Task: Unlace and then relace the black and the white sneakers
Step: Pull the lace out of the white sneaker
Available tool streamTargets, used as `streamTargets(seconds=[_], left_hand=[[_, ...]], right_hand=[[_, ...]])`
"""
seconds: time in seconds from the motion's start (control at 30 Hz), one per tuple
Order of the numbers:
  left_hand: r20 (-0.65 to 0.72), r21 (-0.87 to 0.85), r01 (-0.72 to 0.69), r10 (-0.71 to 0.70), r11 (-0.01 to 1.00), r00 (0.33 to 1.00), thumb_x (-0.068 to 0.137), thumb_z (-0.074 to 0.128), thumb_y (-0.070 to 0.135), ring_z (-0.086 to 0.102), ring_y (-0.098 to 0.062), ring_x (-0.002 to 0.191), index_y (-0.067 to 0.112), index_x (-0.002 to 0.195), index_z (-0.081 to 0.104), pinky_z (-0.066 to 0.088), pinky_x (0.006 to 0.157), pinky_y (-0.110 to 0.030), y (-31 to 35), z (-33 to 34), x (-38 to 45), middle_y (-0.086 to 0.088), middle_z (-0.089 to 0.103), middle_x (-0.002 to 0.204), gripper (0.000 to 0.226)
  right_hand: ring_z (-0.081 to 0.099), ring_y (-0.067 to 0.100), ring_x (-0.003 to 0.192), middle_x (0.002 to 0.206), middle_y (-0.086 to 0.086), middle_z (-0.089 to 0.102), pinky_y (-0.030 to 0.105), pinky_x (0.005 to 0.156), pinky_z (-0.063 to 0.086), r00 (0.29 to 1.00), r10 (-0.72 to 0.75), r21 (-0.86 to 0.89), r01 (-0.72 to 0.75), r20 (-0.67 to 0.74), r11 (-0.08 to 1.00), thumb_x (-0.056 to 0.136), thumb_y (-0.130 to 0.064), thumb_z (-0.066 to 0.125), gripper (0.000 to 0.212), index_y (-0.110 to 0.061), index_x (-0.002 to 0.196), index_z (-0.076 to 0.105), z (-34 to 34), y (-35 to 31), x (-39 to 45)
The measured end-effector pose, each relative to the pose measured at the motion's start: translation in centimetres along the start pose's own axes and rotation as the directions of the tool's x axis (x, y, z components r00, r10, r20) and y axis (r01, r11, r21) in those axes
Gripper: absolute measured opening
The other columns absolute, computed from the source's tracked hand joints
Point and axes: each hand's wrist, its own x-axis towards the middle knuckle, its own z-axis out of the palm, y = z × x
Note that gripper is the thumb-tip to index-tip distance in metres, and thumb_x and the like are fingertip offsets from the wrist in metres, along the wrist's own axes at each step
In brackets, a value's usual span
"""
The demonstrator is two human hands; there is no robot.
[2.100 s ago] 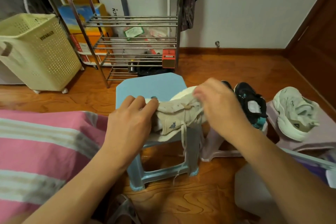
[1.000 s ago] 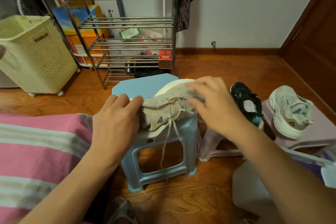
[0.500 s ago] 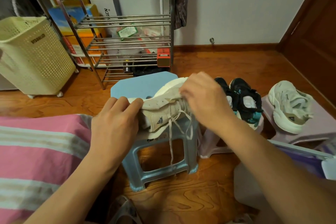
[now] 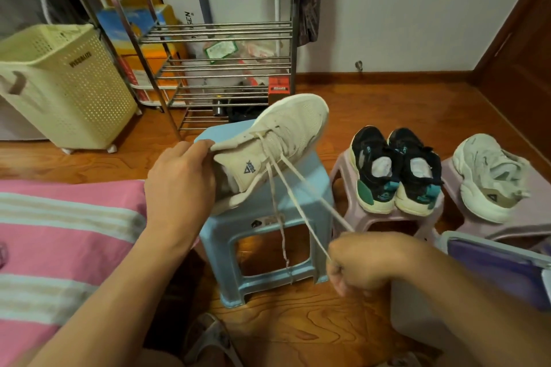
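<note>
At centre, your left hand (image 4: pixel 179 179) grips the heel of the white sneaker (image 4: pixel 274 140) on the blue stool (image 4: pixel 268 217); at upper left, the basket's (image 4: pixel 59 83) contents are hidden. Your right hand (image 4: pixel 366 262), fingers clenched round the lace (image 4: pixel 301 188), has pulled away from the shoe since earlier, drawing it taut. The black sneakers (image 4: pixel 396 170) sit right, and a second white shoe (image 4: pixel 492 176) beyond.

A blue stool (image 4: pixel 310 176) carries the cream sneaker (image 4: pixel 277 140); right of it, a pink stool (image 4: pixel 343 167) carries the black sneakers (image 4: pixel 393 170).
</note>
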Motion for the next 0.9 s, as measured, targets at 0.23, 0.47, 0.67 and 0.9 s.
streamTargets(seconds=[0.23, 0.47, 0.67, 0.9], left_hand=[[0.057, 0.074, -0.271, 0.267, 0.960, 0.962, 0.085, 0.066, 0.005, 0.049, -0.027, 0.072, 0.014, 0.105, 0.070, 0.038, 0.048, -0.037, 2.3, -0.5, -1.9, -0.005, 0.056, 0.078, 0.022], [0.073, 0.115, -0.326, 0.320, 0.938, 0.945, 0.090, 0.056, 0.012, 0.046, -0.024, 0.075, 0.014, 0.109, 0.068, 0.026, 0.052, -0.029, 2.8, -0.8, -2.3, -0.005, 0.057, 0.082, 0.023], [0.058, 0.061, -0.225, 0.221, 0.972, 0.973, 0.087, 0.064, 0.005, 0.050, -0.026, 0.073, 0.014, 0.106, 0.069, 0.043, 0.049, -0.041, 2.2, -0.1, -1.5, -0.004, 0.057, 0.079, 0.022], [0.021, -0.015, -0.192, 0.193, 0.981, 0.981, 0.089, 0.061, 0.006, 0.052, -0.027, 0.072, 0.014, 0.107, 0.071, 0.043, 0.051, -0.040, 1.8, 0.0, -1.5, -0.005, 0.059, 0.079, 0.022]], right_hand=[[0.074, 0.011, 0.083, 0.089, -0.005, 0.077, 0.038, 0.090, 0.058, 0.792, 0.205, 0.754, 0.417, -0.576, 0.507, 0.095, -0.044, 0.063, 0.027, -0.020, 0.107, 0.066, -3.2, -0.6, 0.6], [0.047, 0.006, 0.053, 0.060, -0.002, 0.054, 0.022, 0.054, 0.041, 0.386, 0.343, 0.516, 0.640, -0.856, 0.569, 0.105, -0.022, 0.048, 0.033, -0.013, 0.078, 0.064, -4.3, -0.8, -0.1], [0.060, 0.007, 0.069, 0.075, -0.004, 0.065, 0.024, 0.066, 0.051, 0.518, 0.125, 0.435, 0.535, -0.846, 0.724, 0.096, -0.052, 0.045, 0.041, -0.022, 0.088, 0.071, -4.1, -0.1, -3.0], [0.047, 0.005, 0.095, 0.095, -0.016, 0.056, 0.031, 0.084, 0.046, 0.168, 0.077, 0.115, 0.226, -0.983, 0.967, 0.100, -0.037, 0.051, 0.024, -0.020, 0.104, 0.068, -1.6, -0.1, 0.8]])
